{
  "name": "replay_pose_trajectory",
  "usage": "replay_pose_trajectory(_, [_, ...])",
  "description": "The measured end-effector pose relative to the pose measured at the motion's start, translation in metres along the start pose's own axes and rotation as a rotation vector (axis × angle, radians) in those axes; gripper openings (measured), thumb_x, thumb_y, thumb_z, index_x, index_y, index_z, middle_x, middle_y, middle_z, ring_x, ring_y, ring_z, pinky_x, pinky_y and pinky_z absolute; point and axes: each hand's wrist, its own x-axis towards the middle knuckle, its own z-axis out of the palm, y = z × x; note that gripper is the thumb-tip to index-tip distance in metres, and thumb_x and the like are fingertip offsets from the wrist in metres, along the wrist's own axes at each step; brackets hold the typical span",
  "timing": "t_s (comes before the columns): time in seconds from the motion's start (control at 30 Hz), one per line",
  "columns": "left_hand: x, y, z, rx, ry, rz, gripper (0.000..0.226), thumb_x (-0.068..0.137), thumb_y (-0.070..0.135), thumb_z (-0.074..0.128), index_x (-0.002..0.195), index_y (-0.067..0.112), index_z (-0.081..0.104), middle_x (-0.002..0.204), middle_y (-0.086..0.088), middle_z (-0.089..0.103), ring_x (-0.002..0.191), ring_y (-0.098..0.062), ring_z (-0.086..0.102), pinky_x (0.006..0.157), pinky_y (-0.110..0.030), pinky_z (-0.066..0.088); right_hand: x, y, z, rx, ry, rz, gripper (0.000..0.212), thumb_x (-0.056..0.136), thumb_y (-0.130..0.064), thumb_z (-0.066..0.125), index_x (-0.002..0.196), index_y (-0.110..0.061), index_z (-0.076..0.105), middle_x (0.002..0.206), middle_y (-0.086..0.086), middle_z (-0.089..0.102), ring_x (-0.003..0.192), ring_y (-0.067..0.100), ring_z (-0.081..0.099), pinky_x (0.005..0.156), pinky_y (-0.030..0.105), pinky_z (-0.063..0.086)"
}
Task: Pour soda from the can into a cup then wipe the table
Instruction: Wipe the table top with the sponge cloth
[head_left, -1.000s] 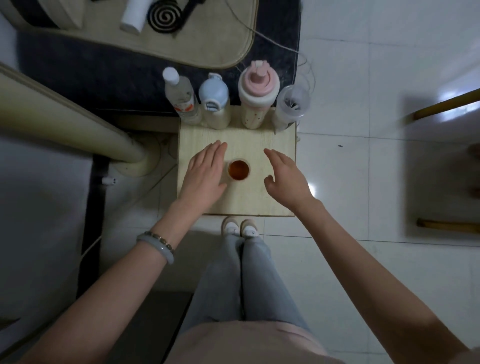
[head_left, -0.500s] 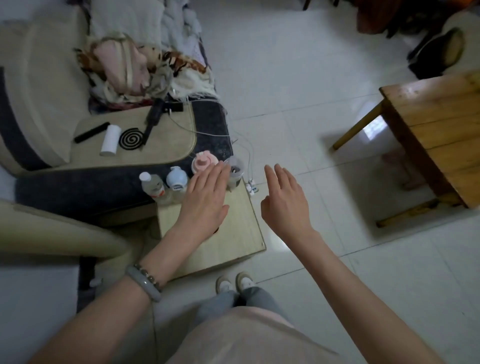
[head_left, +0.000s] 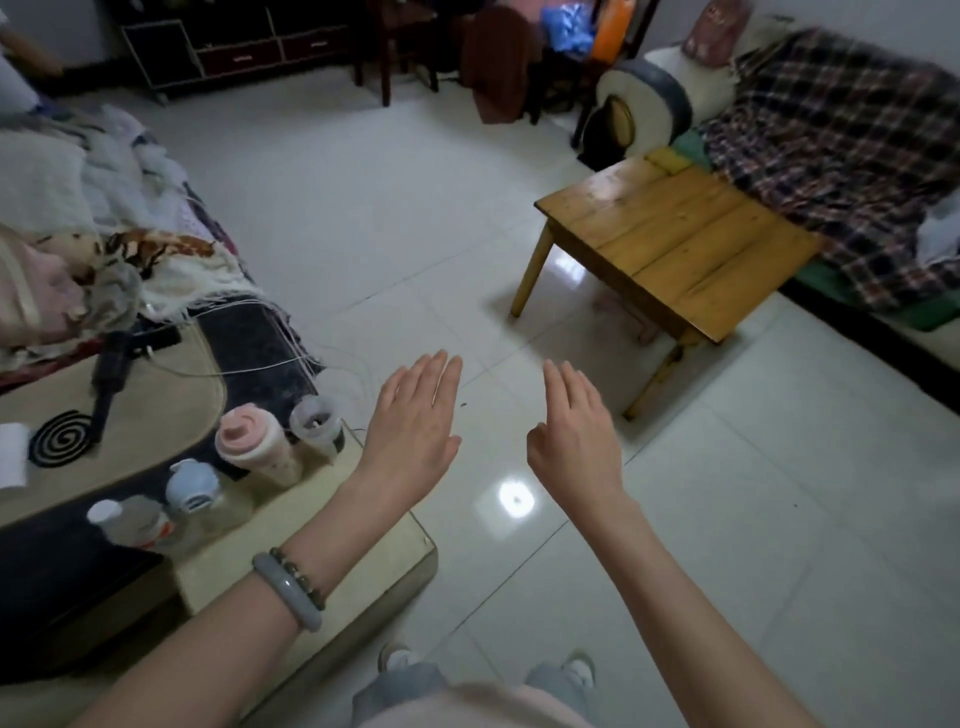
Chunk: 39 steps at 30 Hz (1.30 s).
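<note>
My left hand (head_left: 413, 423) and my right hand (head_left: 574, 434) hang in the air with fingers straight, palms down, holding nothing. They are above the white tile floor, to the right of the small pale table (head_left: 363, 551) at lower left. My left forearm crosses over that table and hides the cup with the orange-brown drink. No soda can shows in view. A row of bottles stands along the table's far edge: a pink-lidded tumbler (head_left: 257, 441), a clear lidded cup (head_left: 317, 421), a blue-capped bottle (head_left: 195, 491) and a white-capped bottle (head_left: 127, 522).
A sofa (head_left: 156, 426) with clothes, a mosquito coil (head_left: 62, 439) and a black gadget lies to the left. A wooden low table (head_left: 675, 244) stands at right, a plaid-covered couch (head_left: 841, 150) behind it. Open tile floor (head_left: 727, 519) spreads ahead. My shoes (head_left: 579, 670) show below.
The view has swung up and to the right, from the small table to the room. Both hands lifted off the table beside the cup and now hover over the floor.
</note>
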Motion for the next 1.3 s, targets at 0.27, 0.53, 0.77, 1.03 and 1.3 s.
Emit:
replay_pose_trajectory(0.27, [0.030,0.124,0.016,-0.021,-0.040,0.142,0.083,0.090,0.038,0.056,0.150,0.010,0.006,0.158,-0.009,0.013,0.146,-0.024,0.012,0.118,-0.037,0.007,-0.036,0.121,-0.030,-0.004,0.030,0.143,0.067,0.083,-0.005,0.049,0.146,-0.008,0.024,0.151,0.014,0.030,0.141,0.028,0.024,0.115,0.034,0.020])
replay_pose_trajectory(0.53, [0.054,0.285,0.038,-0.056,-0.039,0.257,0.084,0.090,0.040,0.055,0.150,0.010,0.006,0.158,-0.008,0.014,0.145,-0.023,0.013,0.117,-0.035,0.008,-0.081,0.264,-0.072,0.023,0.055,0.229,0.066,0.084,-0.005,0.049,0.146,-0.007,0.026,0.151,0.015,0.030,0.141,0.029,0.025,0.115,0.036,0.021])
replay_pose_trajectory(0.77, [0.080,0.395,0.045,-0.103,-0.041,0.353,0.082,0.090,0.040,0.055,0.151,0.011,0.007,0.159,-0.008,0.013,0.146,-0.023,0.013,0.117,-0.035,0.010,-0.113,0.370,-0.100,-0.012,0.075,0.351,0.067,0.083,-0.005,0.048,0.146,-0.008,0.025,0.152,0.016,0.027,0.141,0.030,0.023,0.114,0.037,0.022])
replay_pose_trajectory(1.03, [0.132,0.485,0.056,-0.106,-0.038,0.500,0.083,0.090,0.042,0.053,0.151,0.012,0.004,0.159,-0.006,0.009,0.146,-0.019,0.010,0.118,-0.034,0.007,-0.116,0.453,-0.114,0.008,0.119,0.499,0.068,0.082,-0.006,0.049,0.146,-0.008,0.025,0.153,0.016,0.026,0.141,0.030,0.023,0.114,0.038,0.021])
replay_pose_trajectory(1.3, [0.220,0.566,0.077,-0.144,-0.048,0.564,0.083,0.089,0.038,0.057,0.151,0.011,0.008,0.158,-0.007,0.014,0.146,-0.021,0.013,0.117,-0.035,0.009,-0.072,0.545,-0.124,-0.001,0.152,0.561,0.067,0.085,-0.007,0.047,0.147,-0.009,0.022,0.154,0.016,0.023,0.142,0.029,0.020,0.116,0.036,0.016])
